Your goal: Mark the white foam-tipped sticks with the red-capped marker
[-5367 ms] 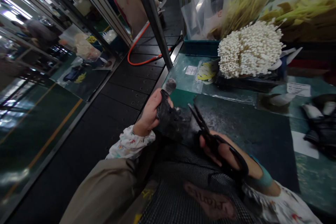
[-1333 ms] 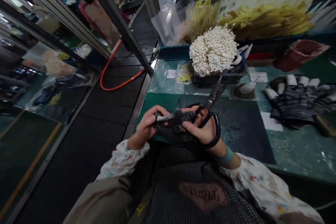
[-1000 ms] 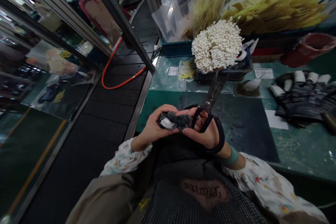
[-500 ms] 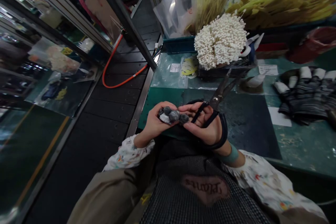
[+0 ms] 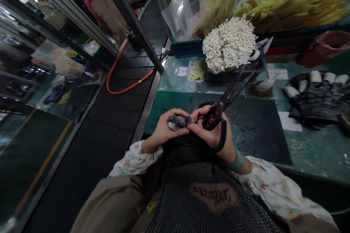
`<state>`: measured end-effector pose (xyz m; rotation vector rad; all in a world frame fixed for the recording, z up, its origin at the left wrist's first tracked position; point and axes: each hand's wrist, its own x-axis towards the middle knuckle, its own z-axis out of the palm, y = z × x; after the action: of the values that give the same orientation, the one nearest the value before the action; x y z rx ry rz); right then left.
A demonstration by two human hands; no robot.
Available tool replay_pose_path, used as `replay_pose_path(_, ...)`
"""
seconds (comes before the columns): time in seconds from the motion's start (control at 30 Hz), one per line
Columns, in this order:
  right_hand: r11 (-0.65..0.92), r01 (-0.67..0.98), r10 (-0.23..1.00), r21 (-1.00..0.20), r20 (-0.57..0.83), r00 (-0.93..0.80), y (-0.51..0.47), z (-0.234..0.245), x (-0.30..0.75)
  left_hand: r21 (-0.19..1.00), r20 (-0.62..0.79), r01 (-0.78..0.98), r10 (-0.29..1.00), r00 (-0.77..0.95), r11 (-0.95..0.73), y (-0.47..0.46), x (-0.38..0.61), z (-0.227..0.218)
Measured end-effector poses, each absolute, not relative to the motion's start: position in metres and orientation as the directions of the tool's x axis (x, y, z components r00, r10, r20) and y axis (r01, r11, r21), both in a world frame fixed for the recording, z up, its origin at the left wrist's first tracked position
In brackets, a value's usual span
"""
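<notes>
My left hand (image 5: 165,127) is closed round a small bunch of grey-and-white knitted fabric (image 5: 177,121), which looks like the fingers of a knit glove. Thumb and fingertips of my right hand (image 5: 212,127) pinch the right end of that bunch, and the two hands nearly touch. Black-handled scissors (image 5: 225,100) hang on the fingers of my right hand. Their blades point up and away to the right, slightly apart, clear of the fabric. My palms hide part of the bunch.
Striped knit gloves with white fingertips (image 5: 318,96) lie at the right on the green table (image 5: 314,153). Behind the dark mat (image 5: 254,127) stand a bundle of white-tipped stems (image 5: 229,43), yellow strips (image 5: 295,3) and a red container (image 5: 325,49). An orange hose (image 5: 115,67) curves at left.
My right fingers have closed in on the end of the grey bunch, and the bunch has turned in my left hand. The scissors have tilted a little, with their blades further apart.
</notes>
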<state>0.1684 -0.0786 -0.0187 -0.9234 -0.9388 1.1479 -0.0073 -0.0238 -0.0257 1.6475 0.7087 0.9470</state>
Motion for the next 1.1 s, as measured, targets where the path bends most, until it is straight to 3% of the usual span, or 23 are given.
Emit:
replay_pose_path(0.17,0.116,-0.255,0.989,-0.96,0.088,0.121,-0.074,-0.016,0.168,0.958,0.27,-0.038,0.846,0.459,-0.285,-0.026,-0.007,-0.027)
replay_pose_path(0.37,0.218,-0.204,0.963,-0.954,0.176,0.203,-0.071,-0.028,0.177,0.989,0.116,-0.124,0.926,0.359,-0.076,-0.025,-0.006,-0.023)
replay_pose_path(0.43,0.212,-0.11,0.958,-0.971,0.185,0.219,-0.073,-0.034,0.187,0.98,0.079,-0.198,0.945,0.316,-0.016,-0.023,-0.006,-0.021)
replay_pose_path(0.57,0.225,0.225,0.97,-0.948,0.241,0.044,-0.078,-0.031,0.215,0.97,0.065,-0.242,0.968,0.243,-0.004,-0.018,-0.007,-0.019)
replay_pose_path(0.63,0.244,0.399,0.965,-0.884,0.261,-0.013,-0.082,-0.023,0.224,0.976,0.164,-0.175,0.97,0.181,-0.132,-0.016,-0.009,-0.018)
replay_pose_path(0.7,0.25,0.479,0.964,-0.842,0.262,-0.042,-0.088,-0.015,0.226,0.932,0.361,-0.023,0.925,0.121,-0.361,-0.016,-0.01,-0.016)
replay_pose_path(0.8,0.271,0.472,0.962,-0.839,0.219,-0.163,-0.098,-0.01,0.216,0.705,0.68,0.208,0.73,0.074,-0.678,-0.016,-0.013,-0.01)
replay_pose_path(0.87,0.281,0.483,0.953,-0.829,0.182,-0.242,-0.103,-0.013,0.202,0.542,0.809,0.309,0.585,0.062,-0.782,-0.016,-0.017,-0.008)
replay_pose_path(1.0,0.296,0.546,0.947,-0.784,0.167,-0.274,-0.104,-0.019,0.175,0.314,0.901,0.448,0.411,0.137,-0.837,-0.015,-0.028,-0.009)
replay_pose_path(1.1,0.344,0.562,0.937,-0.752,0.235,-0.259,-0.102,-0.02,0.164,0.245,0.916,0.465,0.36,0.176,-0.851,-0.016,-0.031,-0.009)
